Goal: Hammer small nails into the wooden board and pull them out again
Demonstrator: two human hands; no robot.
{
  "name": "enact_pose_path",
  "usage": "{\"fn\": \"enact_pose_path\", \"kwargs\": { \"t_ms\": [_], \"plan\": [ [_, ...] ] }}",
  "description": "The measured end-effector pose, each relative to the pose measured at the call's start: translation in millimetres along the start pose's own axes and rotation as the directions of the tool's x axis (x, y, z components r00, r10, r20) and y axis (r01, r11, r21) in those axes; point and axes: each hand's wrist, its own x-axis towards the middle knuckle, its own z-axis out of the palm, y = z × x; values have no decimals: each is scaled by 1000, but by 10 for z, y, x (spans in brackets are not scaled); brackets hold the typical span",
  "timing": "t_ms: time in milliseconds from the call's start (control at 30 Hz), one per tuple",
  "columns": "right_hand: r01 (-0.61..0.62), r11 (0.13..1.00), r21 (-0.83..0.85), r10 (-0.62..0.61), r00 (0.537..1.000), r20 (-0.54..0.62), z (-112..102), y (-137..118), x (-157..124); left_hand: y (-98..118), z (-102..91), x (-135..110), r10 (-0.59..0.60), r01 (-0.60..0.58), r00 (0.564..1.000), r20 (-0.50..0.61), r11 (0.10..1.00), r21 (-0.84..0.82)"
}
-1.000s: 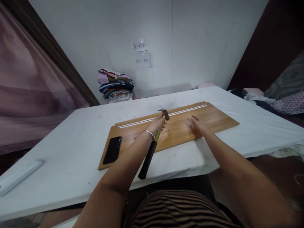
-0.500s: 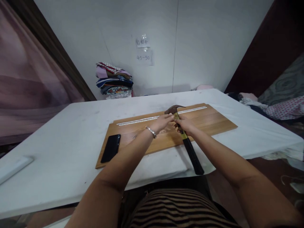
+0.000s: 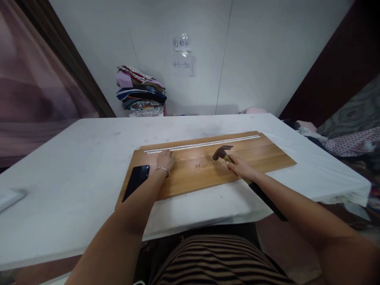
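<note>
A long wooden board (image 3: 267, 152) lies on the white table (image 3: 74, 174). My right hand (image 3: 240, 167) is closed round a claw hammer (image 3: 223, 152) just below its head, and the black grip runs back under my forearm. The hammer head hovers over a row of small nails (image 3: 204, 163) in the board. My left hand (image 3: 165, 159) rests flat on the board's left part, fingers together, holding nothing. A thin white strip (image 3: 202, 143) runs along the board's far edge.
A black phone (image 3: 135, 183) lies on the board's left end. A stack of folded cloth (image 3: 139, 92) stands against the back wall. More fabric (image 3: 350, 142) is heaped at the right. A white object (image 3: 8, 196) shows at the left edge.
The hammer passed from my left hand to my right hand. My left hand then moved left and settled on the board; the right hand carried the hammer to the right, over the nails.
</note>
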Motion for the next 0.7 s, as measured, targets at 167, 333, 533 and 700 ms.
{"fn": "enact_pose_path", "kwargs": {
  "t_ms": [167,333,533,700],
  "plan": [
    [63,990,-125,-67,997,-26,33,30,-6,-126,237,37,52,-55,996,-73,998,-28],
    [59,976,-209,-68,997,-39,84,41,26,-161,277,39,28,-43,994,-101,989,-145],
    [50,961,-272,-67,996,-52,114,53,115,-160,267,32,14,-36,992,-123,983,-180],
    [34,949,-314,-57,996,-65,155,71,128,-118,230,6,-10,-6,995,-97,987,-159]
  ]
}}
